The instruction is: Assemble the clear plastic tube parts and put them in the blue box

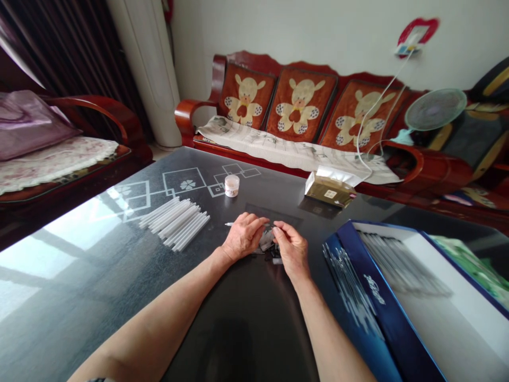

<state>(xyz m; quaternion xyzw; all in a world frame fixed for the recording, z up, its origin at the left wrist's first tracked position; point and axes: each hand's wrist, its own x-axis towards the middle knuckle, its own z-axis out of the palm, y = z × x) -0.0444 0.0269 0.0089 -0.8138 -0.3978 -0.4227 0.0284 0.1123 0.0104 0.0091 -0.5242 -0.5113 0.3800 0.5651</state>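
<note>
My left hand point(243, 236) rests on the dark glass tabletop point(79, 297), closed around a thin white plastic tube point(229, 224) whose tip sticks out to the left. My right hand point(292, 249) meets it, with its fingertips pinched at the tube's right end. Below the hands lies a small heap of dark and grey parts point(267, 241), partly hidden by my fingers. To the left lies a bundle of several white plastic tubes point(175, 223), side by side.
A small jar with a white lid point(231, 185) and a gold tissue packet point(330, 191) stand on the far side of the table. An open blue-edged box point(382, 302) holding rows of thin pens sits to the right. Behind the table are a red wooden sofa point(298, 106) and a fan point(435, 109).
</note>
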